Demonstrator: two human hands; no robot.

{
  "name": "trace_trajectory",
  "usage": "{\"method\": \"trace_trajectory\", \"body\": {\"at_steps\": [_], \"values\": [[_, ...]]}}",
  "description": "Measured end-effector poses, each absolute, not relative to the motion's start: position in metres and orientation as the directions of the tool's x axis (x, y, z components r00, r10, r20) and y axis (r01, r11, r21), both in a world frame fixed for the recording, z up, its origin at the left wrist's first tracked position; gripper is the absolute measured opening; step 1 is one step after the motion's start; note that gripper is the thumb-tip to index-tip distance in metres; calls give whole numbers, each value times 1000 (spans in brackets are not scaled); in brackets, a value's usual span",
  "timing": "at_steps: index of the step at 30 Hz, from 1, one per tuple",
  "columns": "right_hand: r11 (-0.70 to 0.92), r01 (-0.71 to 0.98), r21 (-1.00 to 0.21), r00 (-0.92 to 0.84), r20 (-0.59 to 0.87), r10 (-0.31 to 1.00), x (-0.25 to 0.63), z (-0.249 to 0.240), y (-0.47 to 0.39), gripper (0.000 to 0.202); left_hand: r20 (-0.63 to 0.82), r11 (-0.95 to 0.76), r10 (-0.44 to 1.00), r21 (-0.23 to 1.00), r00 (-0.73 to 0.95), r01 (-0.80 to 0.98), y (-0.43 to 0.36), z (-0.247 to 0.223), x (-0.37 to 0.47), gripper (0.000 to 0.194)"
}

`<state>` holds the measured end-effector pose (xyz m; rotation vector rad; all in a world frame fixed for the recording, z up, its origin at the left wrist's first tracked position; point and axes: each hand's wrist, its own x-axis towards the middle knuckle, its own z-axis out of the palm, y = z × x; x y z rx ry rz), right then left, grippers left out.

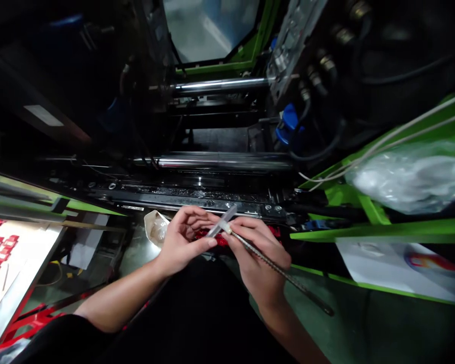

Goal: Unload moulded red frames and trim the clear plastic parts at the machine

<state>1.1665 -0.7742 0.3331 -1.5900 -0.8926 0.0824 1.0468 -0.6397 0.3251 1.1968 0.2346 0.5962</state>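
Observation:
A translucent plastic piece [223,222], with a slim strip and a whitish block at its middle, is between my two hands. My left hand [184,235] pinches its near end between thumb and fingers. My right hand [261,253] is closed around a thin, ridged metal rod [288,278], whose far end meets the whitish block. The rod's other end slants down to the right, past my wrist. Behind and below my fingers there are red parts [222,240], mostly hidden.
Ahead is a dark machine with two shiny horizontal bars [223,161] and a wet-looking ledge [197,194]. An open box [155,227] stands beside my left hand. Red parts [0,247] lie on a table at left. Clear plastic bags [413,177] and pale cables [382,141] are at right.

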Motion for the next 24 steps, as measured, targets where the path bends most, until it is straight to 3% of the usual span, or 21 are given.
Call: {"method": "trace_trajectory", "body": {"at_steps": [1,5,8,15,24], "values": [[64,499,-865,680,435,590,1168,336,-772,25,148,235,524,922,839,-309,-631,328,1047,47],[84,517,-852,609,434,664,1169,349,-757,29,50,115,435,987,899,-111,-593,355,1045,23],[80,516,-853,594,424,684,1163,357,-741,26,-23,18,370,1000,929,18,-566,377,1046,18],[83,534,-842,578,435,691,1145,367,-707,29,-91,-42,241,994,966,104,-519,394,1040,12],[109,569,-815,520,459,720,1140,370,-685,32,-104,81,225,993,969,88,-492,401,1038,10]]}}
